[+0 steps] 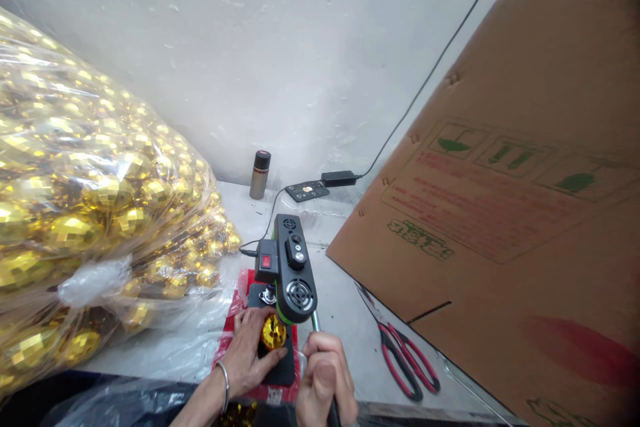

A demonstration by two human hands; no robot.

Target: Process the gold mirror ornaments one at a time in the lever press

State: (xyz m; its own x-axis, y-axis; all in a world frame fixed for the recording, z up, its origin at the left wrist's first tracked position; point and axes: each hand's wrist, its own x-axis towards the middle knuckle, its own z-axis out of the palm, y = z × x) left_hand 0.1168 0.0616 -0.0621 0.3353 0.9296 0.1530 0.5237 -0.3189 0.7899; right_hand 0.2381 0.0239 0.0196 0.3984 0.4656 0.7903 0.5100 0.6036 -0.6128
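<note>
1) Left hand (245,351) grips a gold ball (273,332) over the black base (283,371), beside the black machine (295,267);
2) Right hand (326,377) is closed round a lever (315,321);
3) Step in hand: seemingly positioning the ball; next move likely calls for steady alignment

— Left of the lever press (295,273)?
— Bag (95,280), one; mirror-ball ornaments (73,233) inside.
— Right of it?
— Scissors (397,353), one pair; farther right, carton (500,213), one.
— Behind it?
— Power adapter (339,178), one; capped bottle (259,177), one.
</note>
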